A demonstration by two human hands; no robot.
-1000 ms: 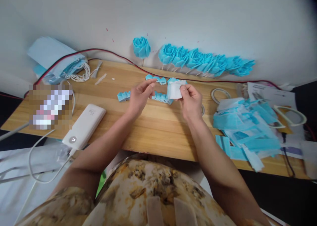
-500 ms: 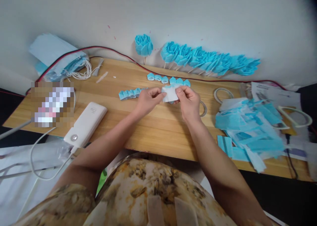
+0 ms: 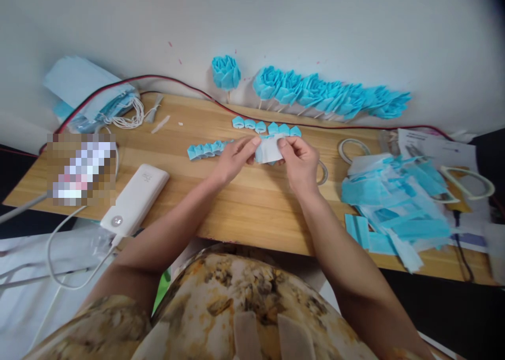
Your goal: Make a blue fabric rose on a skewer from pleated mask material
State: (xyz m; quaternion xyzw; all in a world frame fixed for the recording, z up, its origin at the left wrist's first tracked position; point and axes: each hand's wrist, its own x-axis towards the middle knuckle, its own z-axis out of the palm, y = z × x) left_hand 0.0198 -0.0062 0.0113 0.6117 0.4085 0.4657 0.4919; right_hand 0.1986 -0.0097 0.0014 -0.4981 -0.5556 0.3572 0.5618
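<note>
A small piece of white and pale blue fabric (image 3: 269, 150), like face-mask cloth, is held above the wooden table between both hands. My left hand (image 3: 236, 159) pinches its left edge between thumb and fingers. On the opposite side, my right hand (image 3: 301, 159) grips the piece with the thumb on top and fingers beneath. Just beyond the hands stand small folded blue petals (image 3: 249, 123) in short rows. Another row of folded petals (image 3: 205, 150) lies left of my left hand, which partly covers it. A roll of tape (image 3: 322, 173) is partly hidden by my right hand.
Blue fabric flowers (image 3: 310, 91) on sticks lean against the wall. Cut blue fabric pieces (image 3: 394, 207) are piled at the right, near a tape roll (image 3: 354, 148). Stacked masks (image 3: 89, 89), a white power bank (image 3: 136, 198) and a red-black cable (image 3: 189, 89) are at the left and back.
My left thumb has shifted up and back along the fabric's left edge, showing more of the piece. My right hand keeps its grip. The view has moved slightly.
</note>
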